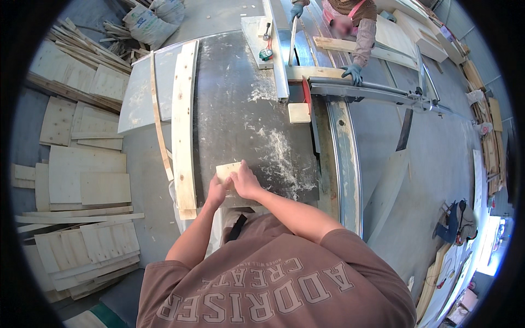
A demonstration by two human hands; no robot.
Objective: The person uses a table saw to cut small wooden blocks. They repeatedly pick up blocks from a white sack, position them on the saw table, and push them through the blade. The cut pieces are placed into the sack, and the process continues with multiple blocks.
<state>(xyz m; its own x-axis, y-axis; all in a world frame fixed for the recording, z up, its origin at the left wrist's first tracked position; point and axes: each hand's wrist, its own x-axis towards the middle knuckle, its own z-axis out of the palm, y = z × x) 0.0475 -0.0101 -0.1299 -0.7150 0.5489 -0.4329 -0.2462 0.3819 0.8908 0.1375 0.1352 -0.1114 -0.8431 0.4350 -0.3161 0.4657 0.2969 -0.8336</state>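
Observation:
Close to my body, over the near edge of the dark saw table (229,104), I hold a small pale wooden block (227,171). My left hand (217,191) grips its left lower side, and my right hand (245,180) closes on its right side. Farther off, a similar square wooden block (299,113) lies beside the red blade guard (306,90). Across the table a co-worker in blue-grey gloves presses a wooden board (314,73) against the sliding fence (377,92) with one gloved hand (353,74). The other glove (296,11) holds a thin strip.
Long planks (185,126) lie along the table's left side, with a thin strip (158,115) beside them. Stacked wooden panels (87,172) fill the floor at left. Sawdust (279,153) is scattered over the table. A metal rail (347,164) runs along its right.

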